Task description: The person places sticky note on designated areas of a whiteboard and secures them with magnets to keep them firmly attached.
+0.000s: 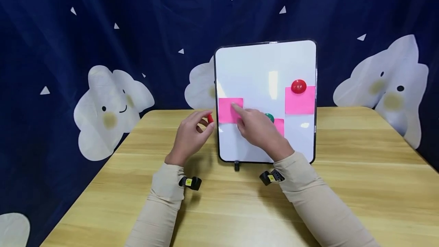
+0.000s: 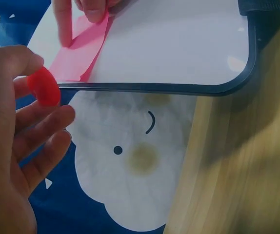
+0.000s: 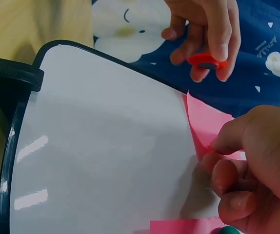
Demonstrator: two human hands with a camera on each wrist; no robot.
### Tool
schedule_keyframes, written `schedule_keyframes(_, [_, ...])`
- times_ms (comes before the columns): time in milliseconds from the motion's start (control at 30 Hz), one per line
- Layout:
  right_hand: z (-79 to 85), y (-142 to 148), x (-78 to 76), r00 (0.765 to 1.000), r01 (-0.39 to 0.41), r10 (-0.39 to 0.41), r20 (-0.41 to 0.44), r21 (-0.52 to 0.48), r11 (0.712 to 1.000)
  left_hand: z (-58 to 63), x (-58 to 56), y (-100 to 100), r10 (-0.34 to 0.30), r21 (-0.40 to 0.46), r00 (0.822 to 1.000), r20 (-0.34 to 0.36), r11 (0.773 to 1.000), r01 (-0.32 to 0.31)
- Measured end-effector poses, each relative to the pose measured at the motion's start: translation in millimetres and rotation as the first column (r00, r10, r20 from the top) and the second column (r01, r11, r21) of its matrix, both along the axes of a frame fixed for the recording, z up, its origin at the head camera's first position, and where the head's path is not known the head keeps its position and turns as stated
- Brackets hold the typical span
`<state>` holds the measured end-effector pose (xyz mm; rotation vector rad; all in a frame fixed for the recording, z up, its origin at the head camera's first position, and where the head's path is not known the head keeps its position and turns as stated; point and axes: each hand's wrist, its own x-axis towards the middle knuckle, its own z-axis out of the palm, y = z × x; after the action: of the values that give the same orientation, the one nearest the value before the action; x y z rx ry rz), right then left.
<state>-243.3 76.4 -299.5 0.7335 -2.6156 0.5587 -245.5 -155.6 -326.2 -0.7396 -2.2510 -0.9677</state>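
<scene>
My left hand [image 1: 190, 132] pinches a round red magnet [image 2: 45, 87] between thumb and index finger, just off the left edge of a whiteboard [image 1: 253, 68]. In the right wrist view the magnet's dark backing faces the camera. My right hand [image 1: 258, 127] has its index finger stretched out, pressing a pink sticky note [image 1: 224, 111] against the board near that edge. The note's lower edge stands slightly off the surface in the right wrist view. Behind the right hand, a green magnet [image 1: 269, 117] and a second pink note [image 1: 280, 126] are partly hidden.
On the board's right side a large red magnet [image 1: 298, 86] overlaps the top of a third pink note [image 1: 300, 105]. The board stands upright on a wooden table [image 1: 360, 186], with a small black foot [image 1: 237, 166] at its base. A dark blue cloud-print curtain [image 1: 164, 7] hangs behind.
</scene>
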Motion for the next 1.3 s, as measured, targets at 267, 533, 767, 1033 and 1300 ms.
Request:
schedule_keyframes(267, [-1.8,-0.4,0.3,1.000,0.002,-0.001,0.021,-0.013,1.000,2.2,-6.9,10.9,-0.011,0.021,0.998,-0.070,1.000,0.013])
schedule_keyframes(533, [-7.1,-1.6,-1.2,0.999,0.007,-0.007,-0.037,-0.005,1.000,17.0,-18.1,23.2,-0.024,-0.053,0.977,-0.210,0.999,0.013])
schedule_keyframes(767, [-8.2,-2.4,1.0,0.996,0.035,-0.035,-0.086,0.001,0.999,32.2,-27.2,36.4,0.017,-0.122,0.965,-0.263,0.991,-0.051])
schedule_keyframes(1033, [-10.1,-5.7,2.8,0.991,0.073,-0.073,-0.108,-0.005,0.997,38.0,-31.2,48.1,0.039,-0.124,0.964,-0.263,0.990,-0.074])
schedule_keyframes(1300, [-12.1,-8.6,1.9,0.992,0.053,-0.057,-0.115,-0.032,0.998,34.6,-32.3,47.4,0.057,-0.166,0.956,-0.288,0.980,-0.109])
